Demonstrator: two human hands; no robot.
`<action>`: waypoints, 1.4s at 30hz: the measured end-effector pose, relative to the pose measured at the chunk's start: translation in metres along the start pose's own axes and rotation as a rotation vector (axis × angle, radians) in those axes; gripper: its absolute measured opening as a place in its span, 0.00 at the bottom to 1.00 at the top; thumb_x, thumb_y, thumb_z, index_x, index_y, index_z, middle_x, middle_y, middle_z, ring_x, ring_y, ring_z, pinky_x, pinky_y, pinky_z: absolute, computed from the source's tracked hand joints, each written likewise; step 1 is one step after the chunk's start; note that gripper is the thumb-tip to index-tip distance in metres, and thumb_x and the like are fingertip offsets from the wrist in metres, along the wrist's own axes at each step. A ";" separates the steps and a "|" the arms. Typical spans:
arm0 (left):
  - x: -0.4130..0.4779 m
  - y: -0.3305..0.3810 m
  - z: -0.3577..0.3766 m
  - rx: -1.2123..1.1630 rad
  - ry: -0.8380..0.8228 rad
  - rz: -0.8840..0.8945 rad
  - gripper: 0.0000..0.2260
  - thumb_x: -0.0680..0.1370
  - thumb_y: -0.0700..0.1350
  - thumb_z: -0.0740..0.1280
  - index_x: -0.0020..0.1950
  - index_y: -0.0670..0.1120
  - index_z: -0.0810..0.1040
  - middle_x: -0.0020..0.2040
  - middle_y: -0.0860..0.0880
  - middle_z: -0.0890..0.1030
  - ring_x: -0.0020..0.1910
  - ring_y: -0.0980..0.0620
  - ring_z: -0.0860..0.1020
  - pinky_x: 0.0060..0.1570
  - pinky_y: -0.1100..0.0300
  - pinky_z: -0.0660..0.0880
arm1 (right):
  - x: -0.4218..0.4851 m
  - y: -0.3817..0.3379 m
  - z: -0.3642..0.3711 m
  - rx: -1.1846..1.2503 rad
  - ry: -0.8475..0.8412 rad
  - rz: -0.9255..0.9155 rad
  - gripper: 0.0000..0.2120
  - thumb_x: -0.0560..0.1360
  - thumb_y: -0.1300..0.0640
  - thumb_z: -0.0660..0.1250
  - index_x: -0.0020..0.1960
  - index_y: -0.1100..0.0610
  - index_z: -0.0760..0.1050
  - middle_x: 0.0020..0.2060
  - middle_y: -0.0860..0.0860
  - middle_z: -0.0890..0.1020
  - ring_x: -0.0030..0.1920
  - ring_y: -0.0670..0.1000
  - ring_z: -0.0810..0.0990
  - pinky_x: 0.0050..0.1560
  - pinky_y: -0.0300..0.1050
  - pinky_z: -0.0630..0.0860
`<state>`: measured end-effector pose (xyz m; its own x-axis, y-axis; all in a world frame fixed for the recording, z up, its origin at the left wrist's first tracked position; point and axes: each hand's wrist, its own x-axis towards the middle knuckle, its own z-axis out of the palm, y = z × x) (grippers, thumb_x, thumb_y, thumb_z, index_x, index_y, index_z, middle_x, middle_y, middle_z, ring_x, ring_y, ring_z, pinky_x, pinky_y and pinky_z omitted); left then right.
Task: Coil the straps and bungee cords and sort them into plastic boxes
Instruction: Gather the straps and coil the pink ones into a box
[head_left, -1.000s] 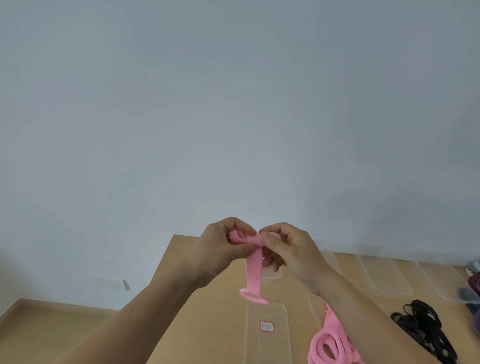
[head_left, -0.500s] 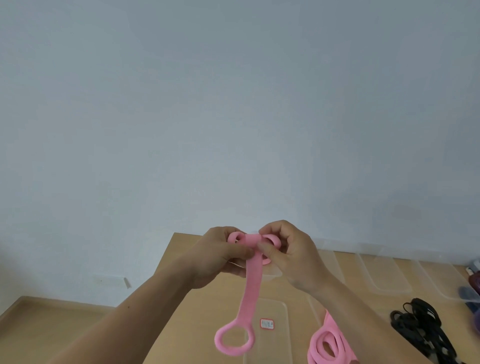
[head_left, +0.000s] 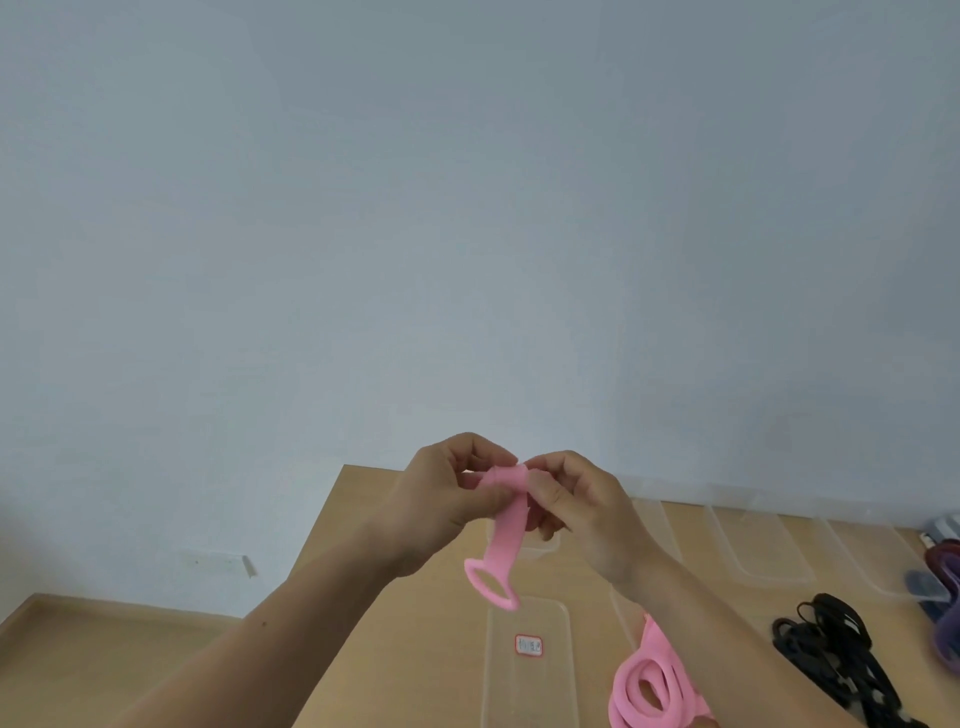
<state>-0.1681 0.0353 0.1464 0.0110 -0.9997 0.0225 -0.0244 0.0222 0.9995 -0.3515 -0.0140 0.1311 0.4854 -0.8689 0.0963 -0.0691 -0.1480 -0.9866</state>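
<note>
Wall socket (head_left: 218, 561) low on the left, clear of the work. Table (head_left: 395, 649) carried everything else.

Left hand (head_left: 452, 493): you had the fingers curled round the wound upper end of the pink strap (head_left: 506, 525), with the thumb pressing the roll. The strap was in the air between your hands, above the table. Its free tail hung down and ended in a ring (head_left: 491, 587), seen just above the far edge of the labelled box (head_left: 561, 691). Whether the ring touched the box could not be told.

Right hand (head_left: 576, 504): you pinched the same roll from the other side, fingertips meeting those of the left.

Further right: a pink pile (head_left: 654, 686) just beside the labelled box, partly behind your right forearm. Clear boxes (head_left: 769, 545) in a row along the back. Black cords (head_left: 831, 660) lay loose near the right edge, and purple straps (head_left: 948, 571) were cut off by the frame.

Judgement: the step was coiling, only begun, since most of the strap's length was unwound. The next move would call for turning the roll with one hand while the other fed the tail flat, keeping tension so the soft strap did not spring open. Then place the coil in its box. The label was too blurred to read, so I could not say which box.
</note>
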 end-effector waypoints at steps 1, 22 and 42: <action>0.000 -0.002 0.001 0.008 -0.022 0.011 0.08 0.76 0.31 0.70 0.53 0.38 0.78 0.47 0.40 0.85 0.48 0.44 0.85 0.48 0.55 0.81 | 0.000 -0.001 0.001 0.001 0.014 0.008 0.11 0.77 0.49 0.68 0.50 0.58 0.78 0.37 0.51 0.84 0.37 0.51 0.82 0.36 0.43 0.76; -0.003 0.007 -0.008 -0.233 -0.164 -0.270 0.17 0.72 0.42 0.75 0.55 0.38 0.74 0.47 0.40 0.85 0.48 0.41 0.84 0.45 0.52 0.81 | 0.001 0.001 0.002 -0.122 0.035 -0.073 0.10 0.73 0.60 0.74 0.47 0.45 0.81 0.37 0.42 0.81 0.40 0.52 0.79 0.48 0.51 0.80; -0.003 -0.010 0.000 -0.043 -0.011 0.008 0.10 0.74 0.32 0.73 0.53 0.38 0.77 0.48 0.41 0.84 0.50 0.41 0.84 0.53 0.51 0.81 | 0.009 -0.007 0.001 0.053 0.023 0.115 0.20 0.65 0.44 0.78 0.47 0.57 0.82 0.37 0.56 0.84 0.33 0.52 0.78 0.35 0.45 0.76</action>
<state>-0.1674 0.0379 0.1361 -0.0002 -0.9995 0.0305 0.0184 0.0305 0.9994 -0.3462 -0.0202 0.1389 0.4566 -0.8896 -0.0152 -0.0769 -0.0225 -0.9968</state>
